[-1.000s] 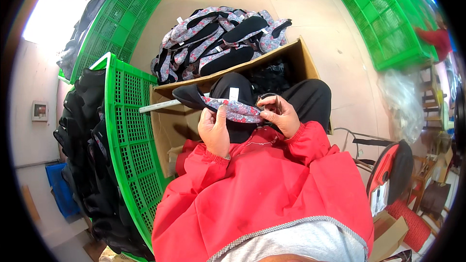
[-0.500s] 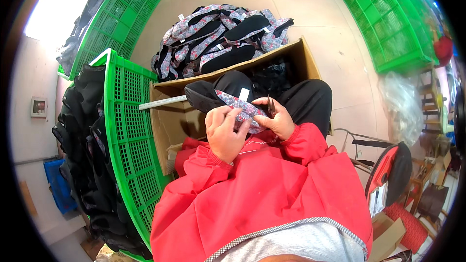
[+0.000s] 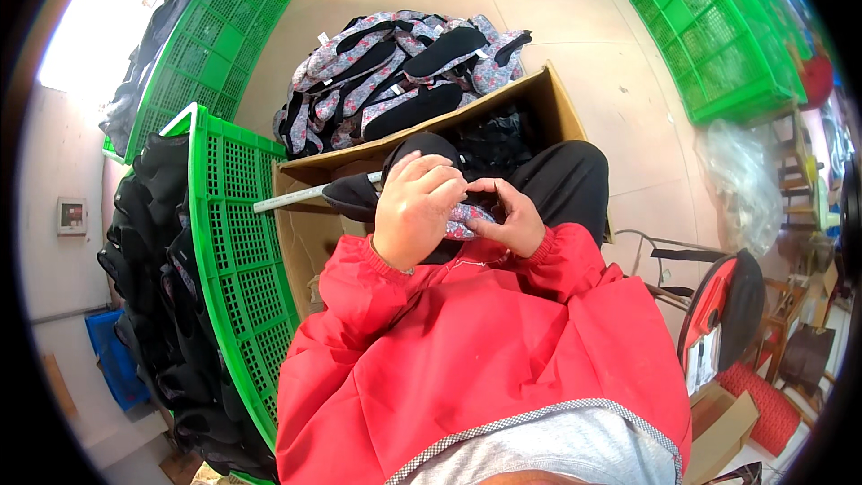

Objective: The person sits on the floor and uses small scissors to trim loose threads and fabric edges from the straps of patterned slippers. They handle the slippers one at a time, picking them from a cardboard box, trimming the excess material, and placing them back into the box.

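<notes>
Over my lap, both hands are at a slipper with grey-and-red floral fabric [image 3: 469, 218] and a black sole end [image 3: 348, 198] sticking out on the left. My left hand [image 3: 417, 208] is closed over its middle, the back of the hand hiding most of the fabric. Thumb and fingers of my right hand [image 3: 514, 218] are bent round the near right end. The small dark tool there a moment ago is now hidden. A heap of matching floral slippers [image 3: 377, 81] lies on the floor beyond my knees.
An open cardboard box [image 3: 561, 112] holding dark items is around my legs. A pale rod [image 3: 292, 198] reaches from its left side. To the left, a green crate [image 3: 235, 233] borders black slippers [image 3: 148, 242]. Another green crate [image 3: 709, 36] is at the far right, near clear plastic [image 3: 750, 184].
My left hand has come up and over the slipper, covering its white tag. The slipper has tilted, and the dark tool by my right hand has gone out of sight.
</notes>
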A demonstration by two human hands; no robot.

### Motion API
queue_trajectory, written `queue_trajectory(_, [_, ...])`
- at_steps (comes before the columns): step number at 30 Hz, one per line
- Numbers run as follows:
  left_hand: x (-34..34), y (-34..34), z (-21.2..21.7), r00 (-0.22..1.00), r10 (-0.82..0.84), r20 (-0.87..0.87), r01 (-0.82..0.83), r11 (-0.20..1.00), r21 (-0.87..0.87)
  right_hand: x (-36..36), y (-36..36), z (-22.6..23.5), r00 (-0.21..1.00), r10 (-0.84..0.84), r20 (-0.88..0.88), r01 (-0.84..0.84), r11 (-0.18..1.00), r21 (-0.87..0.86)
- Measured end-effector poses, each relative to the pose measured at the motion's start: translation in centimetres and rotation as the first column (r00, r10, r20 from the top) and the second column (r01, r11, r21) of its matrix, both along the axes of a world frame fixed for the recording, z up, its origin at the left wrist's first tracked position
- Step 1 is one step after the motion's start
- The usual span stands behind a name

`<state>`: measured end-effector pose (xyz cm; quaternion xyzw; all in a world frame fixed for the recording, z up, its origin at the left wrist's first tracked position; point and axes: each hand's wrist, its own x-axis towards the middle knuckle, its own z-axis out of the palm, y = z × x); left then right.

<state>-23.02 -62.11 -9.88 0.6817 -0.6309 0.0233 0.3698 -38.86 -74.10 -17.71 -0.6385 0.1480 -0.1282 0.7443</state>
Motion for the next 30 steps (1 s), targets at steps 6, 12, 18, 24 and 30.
queue_trajectory(6, [-1.1,0.3,-1.3,0.993,0.115,0.016,-0.116,0.989,0.091,-0.2,-1.5,-0.3,0.992,0.109,0.065,-0.102,0.989,-0.105])
queue_trajectory(12, [-1.9,0.1,-2.6,0.968,0.236,0.084,-0.236,0.972,-0.006,-0.6,-4.5,-0.9,0.963,0.211,-0.17,-0.221,0.974,-0.046])
queue_trajectory(18, [-1.7,0.0,-3.4,0.963,0.25,0.096,-0.247,0.968,-0.047,-0.3,-4.7,0.4,0.951,0.302,-0.061,-0.307,0.912,-0.271])
queue_trajectory(24, [-1.8,0.0,-3.5,0.967,0.236,0.094,-0.233,0.972,-0.04,0.3,-4.5,1.0,0.954,0.274,-0.12,-0.3,0.877,-0.376])
queue_trajectory(30, [-2.0,-0.1,-3.2,0.966,0.234,0.108,-0.231,0.972,-0.04,0.6,-4.4,0.2,0.96,0.264,-0.095,-0.28,0.882,-0.379])
